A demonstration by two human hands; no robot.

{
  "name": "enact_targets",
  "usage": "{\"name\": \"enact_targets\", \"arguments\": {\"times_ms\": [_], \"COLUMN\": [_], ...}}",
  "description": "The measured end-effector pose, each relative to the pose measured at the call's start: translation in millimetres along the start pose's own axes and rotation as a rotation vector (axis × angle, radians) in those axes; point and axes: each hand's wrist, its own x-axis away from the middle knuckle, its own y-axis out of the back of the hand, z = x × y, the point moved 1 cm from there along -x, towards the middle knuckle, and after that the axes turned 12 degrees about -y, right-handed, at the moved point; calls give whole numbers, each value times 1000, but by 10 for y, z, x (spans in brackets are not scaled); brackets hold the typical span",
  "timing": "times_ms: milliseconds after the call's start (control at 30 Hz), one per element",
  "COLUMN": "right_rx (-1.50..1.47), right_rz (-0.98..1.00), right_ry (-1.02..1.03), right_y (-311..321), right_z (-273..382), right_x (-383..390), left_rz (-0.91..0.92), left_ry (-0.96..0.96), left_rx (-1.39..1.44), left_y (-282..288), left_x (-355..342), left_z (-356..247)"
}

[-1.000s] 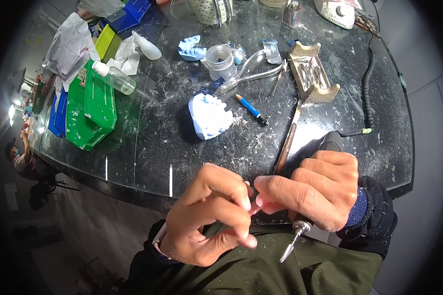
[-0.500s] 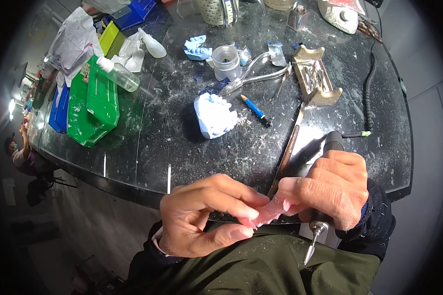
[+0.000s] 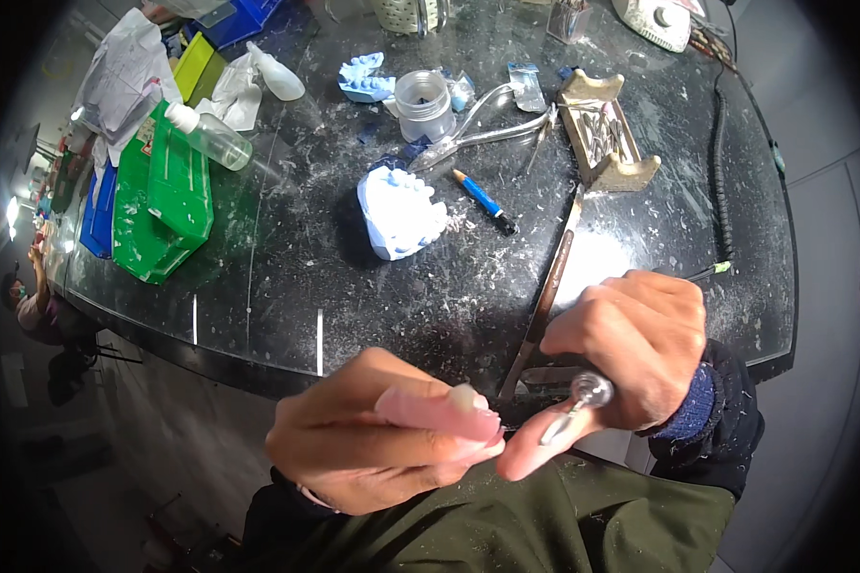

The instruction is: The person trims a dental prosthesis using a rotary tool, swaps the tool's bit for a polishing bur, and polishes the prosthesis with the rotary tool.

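Note:
My left hand (image 3: 339, 444) pinches a small pink denture piece (image 3: 430, 413) between closed fingers, above my lap. A pale tooth-like spot shows on its upper side, and the fingers hide much of the rest. Close beside it, my right hand (image 3: 635, 339) is wrapped round a rotary handpiece (image 3: 594, 388). The handpiece's metal nose and thin bur point down and left, over the outstretched right thumb. That thumb's tip is beside the left fingertips. I cannot tell whether the bur touches the denture piece.
Ahead on the black table are a pale blue dental cast (image 3: 399, 215), a blue pencil (image 3: 483, 199), pliers (image 3: 478, 138), a clear jar (image 3: 424, 107) and a tool holder (image 3: 610, 134). A brown-handled knife (image 3: 551, 286) lies near my right hand. Green trays (image 3: 167, 205) stand left.
My left hand has turned and drawn the denture piece leftward, out of the right fingers. The right hand has rotated, swinging the bur up and left. The view has shifted slightly.

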Motion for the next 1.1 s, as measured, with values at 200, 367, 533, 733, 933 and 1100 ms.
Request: {"name": "enact_targets", "arguments": {"times_ms": [200,367,533,733,933,1100], "right_rx": [38,62,74,63,80,23], "right_rz": [44,31,3,-28,3,-24], "right_ry": [-53,-56,-42,-12,4,5], "right_y": [-68,-103,-126,-133,-121,-69], "right_z": [-12,-3,10,-4,2,23], "right_x": [26,32,39,46,32,15], "left_rz": [-91,85,221,73,-78,-74], "left_ry": [-230,-36,34,-90,-283,-34], "left_rx": [-231,-336,-423,-451,-417,-280], "left_y": [-82,13,19,-79,-111,-113], "left_x": [87,-59,-98,92,230,3], "left_z": [72,-169,-203,-109,48,-40]}}
